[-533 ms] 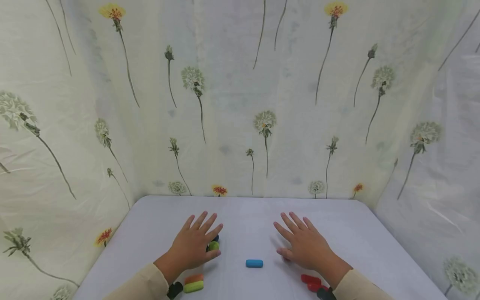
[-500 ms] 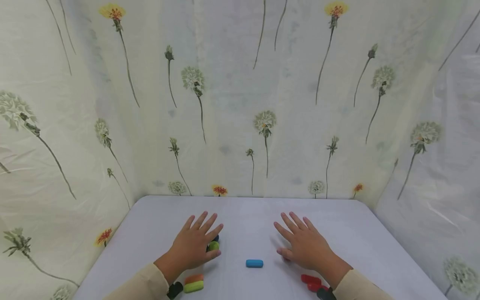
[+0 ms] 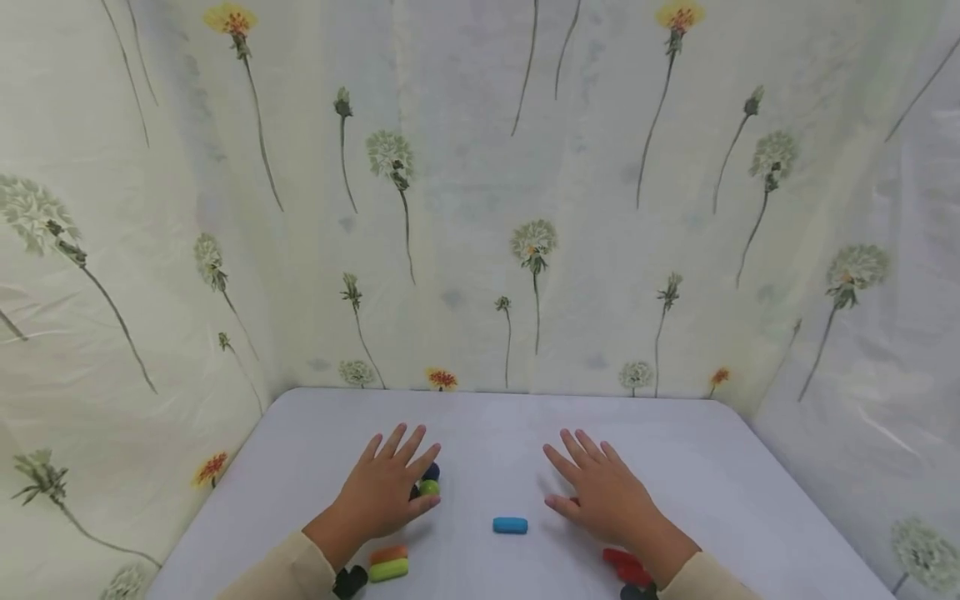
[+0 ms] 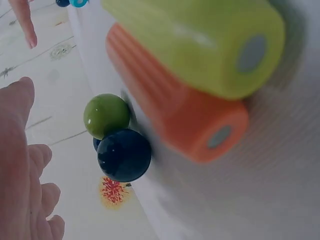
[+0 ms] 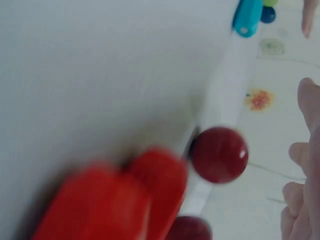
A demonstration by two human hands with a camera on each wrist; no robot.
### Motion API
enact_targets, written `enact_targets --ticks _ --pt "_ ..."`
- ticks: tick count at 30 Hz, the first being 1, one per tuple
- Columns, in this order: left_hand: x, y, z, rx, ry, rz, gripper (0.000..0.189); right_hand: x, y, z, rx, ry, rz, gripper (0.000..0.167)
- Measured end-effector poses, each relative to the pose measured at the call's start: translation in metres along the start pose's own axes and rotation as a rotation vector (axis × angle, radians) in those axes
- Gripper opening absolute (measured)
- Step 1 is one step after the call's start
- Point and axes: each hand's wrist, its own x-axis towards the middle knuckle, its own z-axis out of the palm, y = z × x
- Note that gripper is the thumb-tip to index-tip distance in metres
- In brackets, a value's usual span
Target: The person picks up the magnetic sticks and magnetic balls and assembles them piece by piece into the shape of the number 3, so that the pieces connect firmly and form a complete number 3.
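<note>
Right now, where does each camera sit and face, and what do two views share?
Head: head-worn, facing forward and down at table and curtain; left hand, right hand and sleeves show.
Left wrist: worn there, facing lime stick and orange stick; part of the left hand and likely a right finger show.
Right wrist: worn there, facing red sticks and dark red ball; part of the right hand and likely a left finger show.
Head and right wrist share the blue stick.

On the table (image 3: 487, 442) I count five bars: one blue bar (image 3: 510, 525), one orange bar (image 3: 388, 554), one lime bar (image 3: 388, 570) and, toward the right edge, two red bars (image 5: 95, 210). Five balls are visible: one green ball (image 4: 106, 116), two dark balls (image 4: 124, 155) (one is mostly hidden), two dark red balls (image 5: 220, 155).
</note>
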Motion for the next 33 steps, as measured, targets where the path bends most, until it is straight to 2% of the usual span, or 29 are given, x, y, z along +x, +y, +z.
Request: enact_targets --ticks 4,12,15,23,29,33 --pt "0.0 -0.004 0.005 -0.067 -0.002 -0.045 0.083 0.003 -0.008 0.001 0.045 0.021 0.003 0.079" --pt "0.0 -0.007 0.014 -0.191 -0.012 -0.108 0.085 0.007 -0.031 0.001 0.155 -0.027 0.037 0.077" --pt "-0.001 -0.006 0.017 -0.275 -0.027 -0.137 0.085 0.007 -0.04 0.002 0.209 -0.034 0.041 0.076" --pt "-0.003 -0.005 0.024 -0.485 -0.078 -0.272 0.092 0.006 -0.057 0.011 0.314 -0.049 0.054 0.07" --pt "-0.003 -0.005 0.023 -0.623 -0.065 -0.287 0.093 0.003 -0.064 0.015 0.427 -0.043 0.064 0.067" --pt "-0.004 -0.005 0.023 -0.709 -0.07 -0.289 0.088 0.004 -0.067 0.02 0.511 -0.086 0.081 0.068"
